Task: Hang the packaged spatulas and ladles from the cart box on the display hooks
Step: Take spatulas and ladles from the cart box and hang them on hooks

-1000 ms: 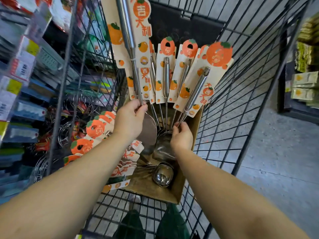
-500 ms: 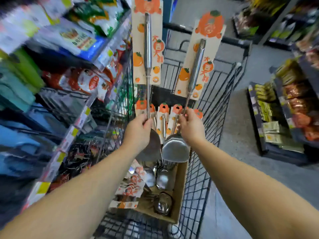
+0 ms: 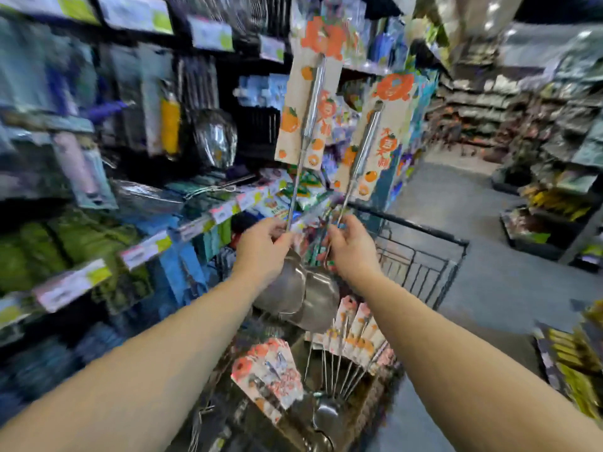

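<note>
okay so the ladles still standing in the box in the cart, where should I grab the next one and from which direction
Take one by its thin metal stem just below the orange card, coming from above. Those ladles stand handle-up in the box with their bowls buried at the bottom, so the stems and cards are the only parts exposed. Both your left hand and right hand are full now.
</note>
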Available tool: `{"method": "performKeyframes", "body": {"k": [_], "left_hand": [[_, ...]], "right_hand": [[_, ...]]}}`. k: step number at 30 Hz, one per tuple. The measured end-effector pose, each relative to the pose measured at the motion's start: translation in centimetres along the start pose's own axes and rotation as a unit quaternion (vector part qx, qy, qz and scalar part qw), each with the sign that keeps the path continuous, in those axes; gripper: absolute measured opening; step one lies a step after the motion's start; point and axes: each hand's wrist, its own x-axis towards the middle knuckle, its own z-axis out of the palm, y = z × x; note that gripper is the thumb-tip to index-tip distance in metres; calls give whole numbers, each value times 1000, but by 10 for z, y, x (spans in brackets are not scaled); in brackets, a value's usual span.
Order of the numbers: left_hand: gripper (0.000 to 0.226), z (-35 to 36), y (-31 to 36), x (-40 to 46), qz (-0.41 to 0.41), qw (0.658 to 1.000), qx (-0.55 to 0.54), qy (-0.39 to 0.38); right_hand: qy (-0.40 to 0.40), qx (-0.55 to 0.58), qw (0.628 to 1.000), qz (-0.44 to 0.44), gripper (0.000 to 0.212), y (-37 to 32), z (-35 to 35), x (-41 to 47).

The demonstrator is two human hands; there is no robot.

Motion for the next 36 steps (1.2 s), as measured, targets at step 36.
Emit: {"method": "performKeyframes", "body": {"k": [36], "left_hand": [[15,-833,188,-585,70,794,266,543]], "right_hand": [[-475,340,722,-370,8,-646,295,-699]]}}
